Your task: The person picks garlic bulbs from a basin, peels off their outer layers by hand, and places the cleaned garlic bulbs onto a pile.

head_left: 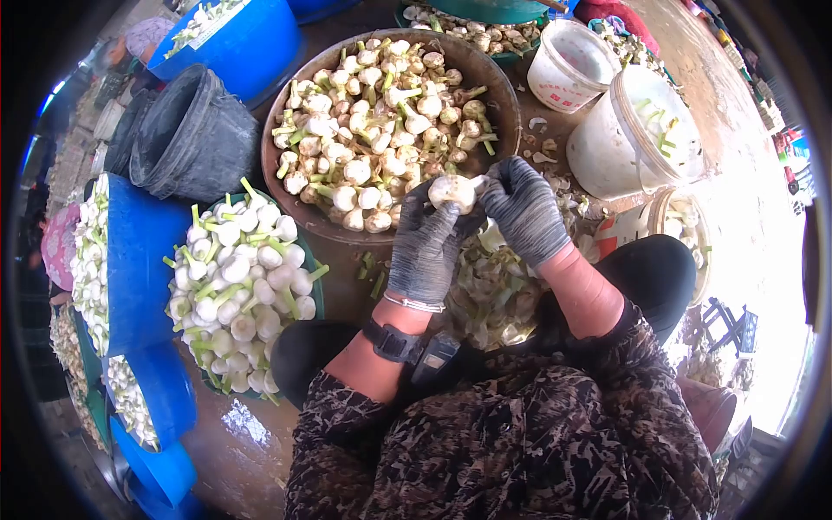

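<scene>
In the head view, my left hand [425, 253], in a grey glove, is closed around a garlic bulb [451, 192], its thumb pressed on the near side. My right hand [525, 212], gloved the same way, has its fingers pinched at the bulb's right end, where a short pale stem or bit of skin [478, 182] shows. Just beyond both hands stands a wide brown basin [270, 178] heaped with unpeeled garlic [364, 130]. Below the hands, between my legs, lies a pile of loose garlic skins [487, 295].
At left, a green-rimmed tub [319, 299] overflows with cleaned white garlic [238, 286]. Dark buckets [195, 130] and blue tubs [143, 260] stand beyond it. White buckets [607, 143] are at right, one holding cut stems [660, 126]. Scraps litter the wet floor [234, 459].
</scene>
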`<state>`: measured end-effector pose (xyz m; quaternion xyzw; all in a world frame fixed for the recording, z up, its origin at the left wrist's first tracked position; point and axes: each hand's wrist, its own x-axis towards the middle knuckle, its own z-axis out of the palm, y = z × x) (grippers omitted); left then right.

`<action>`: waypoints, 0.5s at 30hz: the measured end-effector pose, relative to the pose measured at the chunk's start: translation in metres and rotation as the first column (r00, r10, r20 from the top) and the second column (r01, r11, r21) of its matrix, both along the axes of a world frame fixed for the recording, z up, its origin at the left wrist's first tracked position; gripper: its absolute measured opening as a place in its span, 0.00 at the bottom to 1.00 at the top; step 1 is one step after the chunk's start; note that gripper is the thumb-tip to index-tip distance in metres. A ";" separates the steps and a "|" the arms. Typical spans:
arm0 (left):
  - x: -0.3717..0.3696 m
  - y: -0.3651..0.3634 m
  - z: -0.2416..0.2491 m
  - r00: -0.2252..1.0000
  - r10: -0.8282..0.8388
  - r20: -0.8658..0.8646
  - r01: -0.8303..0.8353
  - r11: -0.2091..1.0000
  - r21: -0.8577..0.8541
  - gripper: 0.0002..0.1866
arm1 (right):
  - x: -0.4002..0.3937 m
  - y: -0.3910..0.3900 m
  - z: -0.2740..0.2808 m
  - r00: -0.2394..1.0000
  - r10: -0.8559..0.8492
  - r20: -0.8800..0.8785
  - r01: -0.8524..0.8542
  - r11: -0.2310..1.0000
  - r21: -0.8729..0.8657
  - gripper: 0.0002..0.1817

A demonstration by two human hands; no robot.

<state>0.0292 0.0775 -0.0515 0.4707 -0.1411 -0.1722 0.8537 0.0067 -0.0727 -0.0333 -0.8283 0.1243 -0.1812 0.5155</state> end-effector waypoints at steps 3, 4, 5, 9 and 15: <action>0.005 0.007 -0.001 0.888 -0.293 -0.355 0.140 0.906 -0.399 0.19 | 0.010 -0.051 -0.022 0.972 -0.203 -0.120 0.140 0.905 -0.403 0.09; 0.006 0.009 -0.001 0.885 -0.302 -0.355 0.150 0.906 -0.396 0.19 | 0.007 -0.059 -0.023 0.965 -0.237 -0.116 0.162 0.880 -0.446 0.09; 0.009 0.009 -0.002 0.887 -0.299 -0.352 0.147 0.905 -0.400 0.19 | 0.006 -0.066 -0.024 0.957 -0.268 -0.110 0.183 0.853 -0.488 0.10; 0.012 0.009 -0.007 0.817 -0.369 -0.443 0.171 0.889 -0.425 0.22 | -0.018 -0.027 0.029 0.982 0.074 0.172 0.004 0.909 -0.417 0.11; 0.000 0.003 0.014 0.911 -0.328 -0.250 0.314 0.945 -0.097 0.26 | -0.029 -0.005 0.037 0.950 0.208 0.233 0.004 0.738 -0.675 0.08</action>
